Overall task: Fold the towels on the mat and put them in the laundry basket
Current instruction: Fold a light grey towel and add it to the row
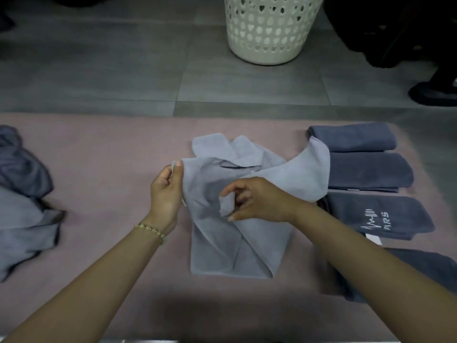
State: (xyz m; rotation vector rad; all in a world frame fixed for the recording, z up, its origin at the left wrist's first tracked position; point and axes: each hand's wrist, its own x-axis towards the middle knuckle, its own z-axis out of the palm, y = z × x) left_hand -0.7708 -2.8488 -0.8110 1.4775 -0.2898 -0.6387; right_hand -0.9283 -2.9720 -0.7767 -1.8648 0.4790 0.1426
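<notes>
light towel (237, 243) at mid of mat (111, 169), part folded, rumpled | L hand (165, 194) pinches its upper-left corner, thumb + fingers | R hand (249, 201) curled, pinching a bunch at towel ctr | dark towels (366, 169) folded, mat's right edge | loose pile (22, 206) mat's left edge | basket (269, 28) on floor beyond mat

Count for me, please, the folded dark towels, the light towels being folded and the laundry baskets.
Folded dark towels: 4
Light grey towel: 1
Laundry basket: 1
Total: 6
The crumpled towel heap on the left is uncounted; its number cannot be told.
</notes>
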